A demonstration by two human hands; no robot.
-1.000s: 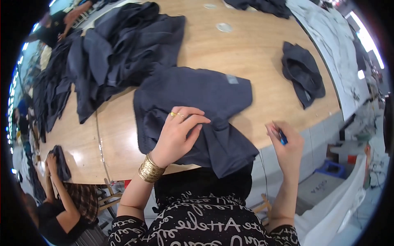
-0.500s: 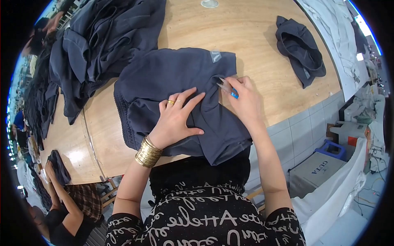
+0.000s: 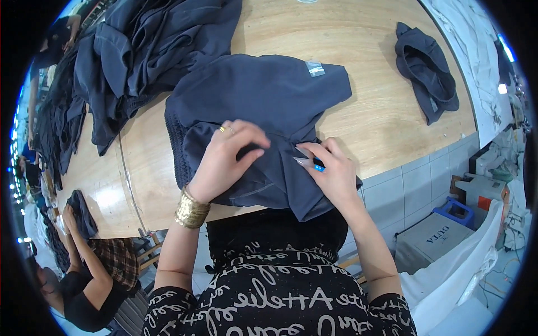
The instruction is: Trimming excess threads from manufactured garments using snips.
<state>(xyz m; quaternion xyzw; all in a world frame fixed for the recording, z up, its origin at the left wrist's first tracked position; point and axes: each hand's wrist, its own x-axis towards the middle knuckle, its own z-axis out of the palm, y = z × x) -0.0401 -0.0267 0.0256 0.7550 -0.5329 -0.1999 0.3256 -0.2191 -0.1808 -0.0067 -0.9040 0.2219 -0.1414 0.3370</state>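
The dark grey shorts (image 3: 263, 89) lie on the table (image 3: 386, 106), right in front of the person, with the bunched waistband (image 3: 175, 151) on the left side and the legs on the right. A shiny patch (image 3: 315, 69) is on the far leg. The left hand (image 3: 227, 159) is over the shorts with bent fingers and a loose grip with nothing in it; the fingertips are blurry, so I cannot tell if they touch. The right hand (image 3: 334, 173) has its grip closed around small thread snips (image 3: 304, 161), with the blades by the cloth. The shorts look light, soft and floppy, and should fold easily. The thick waistband looks like the best place to hold, well away from the sharp blades.
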